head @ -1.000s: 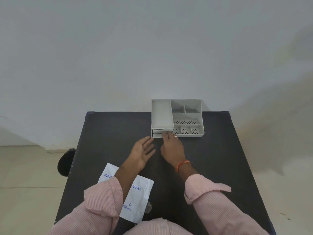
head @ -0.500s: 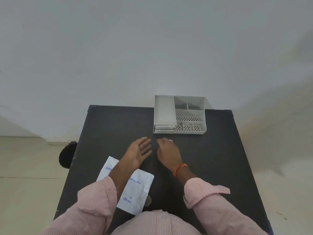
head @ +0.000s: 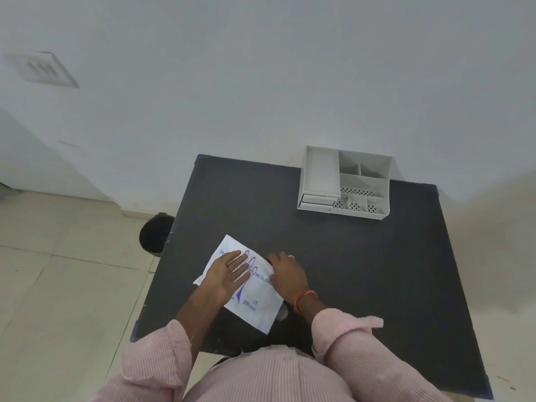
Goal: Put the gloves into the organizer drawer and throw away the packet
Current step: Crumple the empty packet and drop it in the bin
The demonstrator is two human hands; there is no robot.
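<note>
A white glove packet (head: 251,303) with blue print lies flat on the black table (head: 362,271), near its front left. My left hand (head: 227,274) rests flat on the packet's left half, fingers spread. My right hand (head: 287,274) sits at the packet's right edge, fingers curled over it; whether it grips the packet is unclear. The grey organizer (head: 346,182) stands at the table's far edge, its small drawers (head: 316,202) at the lower left front, apart from both hands. No gloves are visible outside the packet.
A dark round bin (head: 155,235) stands on the tiled floor just left of the table. A white wall runs behind the table. A small dark object (head: 282,314) lies by the packet's right corner.
My right hand left the organizer's drawer and drew back to the packet. My left hand moved onto the packet. The camera swung left.
</note>
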